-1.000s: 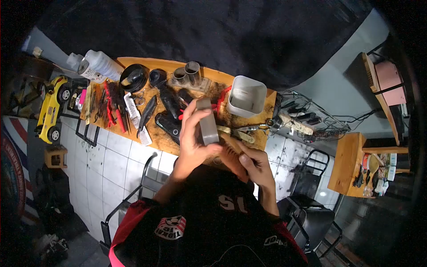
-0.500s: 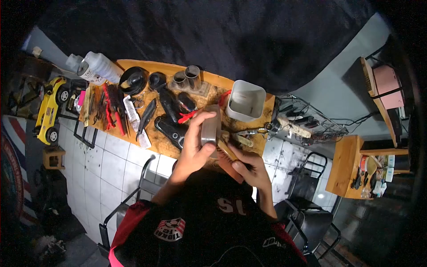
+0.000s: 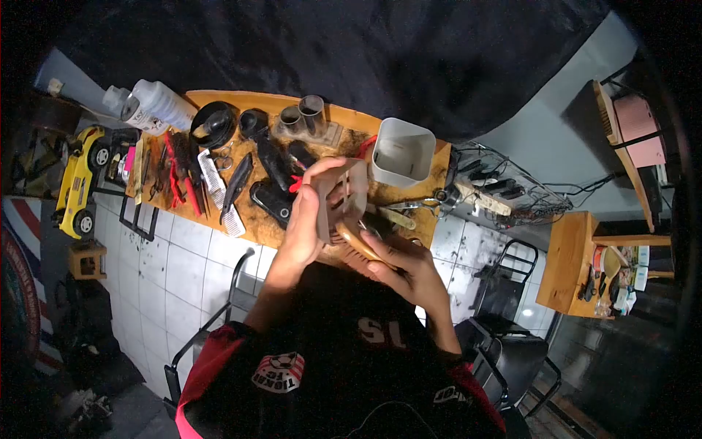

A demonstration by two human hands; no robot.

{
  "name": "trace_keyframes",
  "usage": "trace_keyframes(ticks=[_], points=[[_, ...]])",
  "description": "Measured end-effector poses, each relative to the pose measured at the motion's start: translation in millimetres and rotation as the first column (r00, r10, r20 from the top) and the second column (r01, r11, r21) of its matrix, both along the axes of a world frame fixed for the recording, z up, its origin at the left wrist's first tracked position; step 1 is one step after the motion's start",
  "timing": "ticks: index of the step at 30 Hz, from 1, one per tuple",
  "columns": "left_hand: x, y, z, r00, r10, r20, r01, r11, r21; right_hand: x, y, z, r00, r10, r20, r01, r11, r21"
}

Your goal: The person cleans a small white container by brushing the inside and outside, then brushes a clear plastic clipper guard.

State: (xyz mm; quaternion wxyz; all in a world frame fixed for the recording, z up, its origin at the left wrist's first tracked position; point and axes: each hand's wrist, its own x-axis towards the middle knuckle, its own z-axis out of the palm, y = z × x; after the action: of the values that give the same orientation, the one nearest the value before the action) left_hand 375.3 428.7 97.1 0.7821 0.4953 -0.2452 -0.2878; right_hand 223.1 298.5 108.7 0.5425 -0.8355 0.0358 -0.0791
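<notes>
My left hand is wrapped round a translucent plastic container, tilted so that part of its inside shows. Closed on a wooden-backed brush, my right hand keeps the bristles against or very near the container's lower edge. Both hands are above the front of the wooden table. Just behind them stands an empty-looking white bin. A black clipper lies left of my left hand, and a metal tool lies beyond my right hand.
Combs, scissors, a black bowl, metal cups and spray bottles occupy the table's left and back. Cables hang at the right. Black chairs stand below, and a yellow toy car is far left.
The container has turned, so its inside now faces me more. The brush has shifted slightly left and been tilted against its lower edge. My view has moved a little.
</notes>
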Motion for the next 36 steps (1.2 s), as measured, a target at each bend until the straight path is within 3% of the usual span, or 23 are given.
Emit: trace_keyframes(ticks=[3, 5, 7, 9, 11, 13, 14, 15, 18, 21, 24, 27, 28, 31, 32, 36], points=[[2, 5, 1, 0.990, 0.010, -0.138, -0.004, 0.999, 0.040, -2, -7, 5, 0.997, -0.061, 0.044, 0.070, 0.968, -0.241], [2, 5, 2, 0.979, -0.050, -0.198, 0.065, 0.995, 0.069, 0, -5, 10, 0.973, -0.204, 0.105, 0.229, 0.889, -0.396], [4, 6, 9, 0.957, -0.150, -0.247, 0.182, 0.977, 0.114, 3, -6, 2, 0.935, -0.299, 0.189, 0.354, 0.813, -0.463], [-3, 0, 8, 0.979, -0.186, -0.084, 0.197, 0.968, 0.156, 13, -2, -5, 0.904, -0.324, 0.279, 0.419, 0.802, -0.427], [-7, 3, 15, 0.968, -0.117, -0.222, 0.146, 0.981, 0.124, 18, 1, -9, 0.887, -0.360, 0.290, 0.457, 0.775, -0.435], [1, 2, 6, 0.981, 0.057, 0.183, -0.073, 0.994, 0.079, 13, 2, -4, 0.949, -0.272, 0.161, 0.310, 0.898, -0.312], [3, 1, 7, 0.989, 0.112, 0.101, -0.111, 0.994, -0.007, 9, 3, -1, 0.972, -0.215, 0.097, 0.232, 0.944, -0.236], [3, 5, 15, 0.999, 0.041, -0.027, -0.041, 0.999, -0.027, 7, 4, 0, 0.986, -0.154, 0.071, 0.164, 0.971, -0.173], [5, 4, -4, 0.978, 0.114, 0.174, -0.123, 0.991, 0.046, 1, 2, 9, 1.000, -0.009, -0.001, 0.009, 1.000, -0.030], [-3, -2, -10, 0.962, 0.153, 0.228, -0.171, 0.984, 0.059, 5, 3, 8, 0.986, -0.164, 0.007, 0.163, 0.981, 0.103], [-9, -1, -11, 0.950, 0.126, 0.286, -0.143, 0.989, 0.040, 18, 8, -3, 0.912, -0.409, 0.036, 0.407, 0.912, 0.044], [-14, -4, -13, 0.876, 0.235, 0.421, -0.272, 0.962, 0.029, 18, 16, -6, 0.930, -0.360, 0.079, 0.357, 0.933, 0.045], [-14, -8, -13, 0.834, 0.311, 0.455, -0.336, 0.941, -0.028, 17, 16, -8, 0.940, -0.298, 0.165, 0.307, 0.951, -0.036], [-8, -8, -17, 0.803, 0.429, 0.415, -0.448, 0.892, -0.057, 7, 15, 2, 0.981, -0.145, 0.132, 0.140, 0.989, 0.050], [-7, -4, -20, 0.897, 0.342, 0.280, -0.326, 0.940, -0.103, 4, 17, 5, 0.986, -0.130, 0.102, 0.120, 0.987, 0.103], [-9, -2, -25, 0.835, 0.318, 0.450, -0.360, 0.933, 0.010, -4, -2, 4, 0.996, -0.055, -0.064, 0.071, 0.960, 0.270]])
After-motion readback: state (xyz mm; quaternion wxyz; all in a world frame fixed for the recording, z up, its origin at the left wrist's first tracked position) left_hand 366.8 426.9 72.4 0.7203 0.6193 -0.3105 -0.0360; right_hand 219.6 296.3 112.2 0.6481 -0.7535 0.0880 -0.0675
